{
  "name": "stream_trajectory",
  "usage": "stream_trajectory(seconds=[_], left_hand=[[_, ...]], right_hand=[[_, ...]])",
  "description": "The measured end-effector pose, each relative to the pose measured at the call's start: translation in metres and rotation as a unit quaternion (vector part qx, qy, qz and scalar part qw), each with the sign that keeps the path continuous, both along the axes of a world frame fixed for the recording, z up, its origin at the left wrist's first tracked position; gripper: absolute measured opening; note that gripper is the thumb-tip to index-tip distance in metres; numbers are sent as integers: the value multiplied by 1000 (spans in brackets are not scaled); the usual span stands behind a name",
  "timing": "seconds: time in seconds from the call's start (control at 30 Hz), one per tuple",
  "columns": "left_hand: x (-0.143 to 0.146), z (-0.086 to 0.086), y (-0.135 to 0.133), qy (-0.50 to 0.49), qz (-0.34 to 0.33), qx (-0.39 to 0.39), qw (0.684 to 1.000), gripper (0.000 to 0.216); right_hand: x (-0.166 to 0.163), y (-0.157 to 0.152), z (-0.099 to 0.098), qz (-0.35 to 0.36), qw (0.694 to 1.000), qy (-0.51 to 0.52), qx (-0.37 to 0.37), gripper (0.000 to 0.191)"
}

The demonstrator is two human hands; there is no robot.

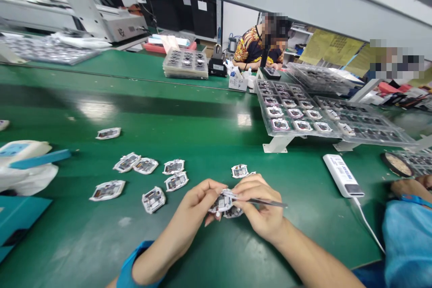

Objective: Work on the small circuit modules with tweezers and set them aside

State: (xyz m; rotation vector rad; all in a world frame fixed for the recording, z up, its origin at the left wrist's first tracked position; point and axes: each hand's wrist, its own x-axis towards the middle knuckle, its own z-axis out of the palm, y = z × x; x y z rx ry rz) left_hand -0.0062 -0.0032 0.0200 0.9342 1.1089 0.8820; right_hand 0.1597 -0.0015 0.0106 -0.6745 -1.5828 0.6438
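A person's left hand (199, 200) is pinching a white-framed circuit module (221, 203) between thumb and fingers, holding it just above the green table (202, 130), apparently to steady it for close work. The right hand (259, 207) is gripping slim metal tweezers (268, 202) like a pen, their points reaching in toward the module, where the fingers partly hide them. A second module (232, 213) is showing just beneath the hands. Loose modules (173, 167) are lying singly across the table to the left, seemingly spread so that none overlap. Clear trays of modules (297, 112) are resting ahead on a raised metal stand (278, 144), which is keeping them above the tabletop. A white power bank (342, 175) is lying right of the hands, its cable trailing toward the table's near edge, while a co-worker (259, 45) in a patterned shirt is leaning over the far side of the table.
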Motion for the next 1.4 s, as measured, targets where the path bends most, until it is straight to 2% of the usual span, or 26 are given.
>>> stream_trajectory(seconds=[0.23,0.43,0.57,0.87,1.03,1.17,1.4], left_hand=[[0,4,-1,18,-9,-18,1000,30],[0,2,-2,29,-15,16,999,31],[1,4,-2,35,-22,16,999,33],[2,5,1,32,-23,-35,999,36],[1,5,0,29,-19,-42,999,35],[0,4,-2,35,-22,-47,998,36],[2,5,-1,26,-10,-52,998,35]], right_hand=[[1,2,-2,4,999,4,-33,14],[1,1,0,5,991,49,-124,8],[0,1,0,16,987,53,-150,6],[4,2,4,32,983,-5,-181,3],[2,4,-1,49,968,67,-239,10],[-1,3,-4,41,971,88,-219,10],[2,2,2,20,989,4,-146,6]])
